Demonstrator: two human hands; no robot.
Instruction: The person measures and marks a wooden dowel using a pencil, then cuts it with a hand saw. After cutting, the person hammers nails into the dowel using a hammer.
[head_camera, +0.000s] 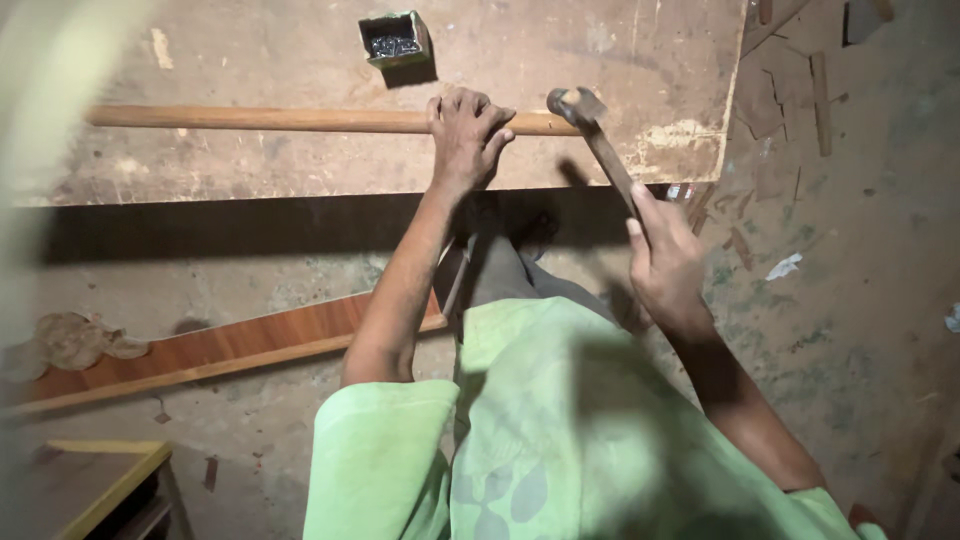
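On the worn desk (250, 170), the left hand (465, 135) pins a wooden strip (260, 119) lying crosswise, while the right hand (665, 265) grips a hammer (600, 140) whose head sits at the strip's right end.

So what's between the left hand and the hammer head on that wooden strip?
Only a short bare stretch of the wooden strip separates the left hand from the hammer head, in the head view.
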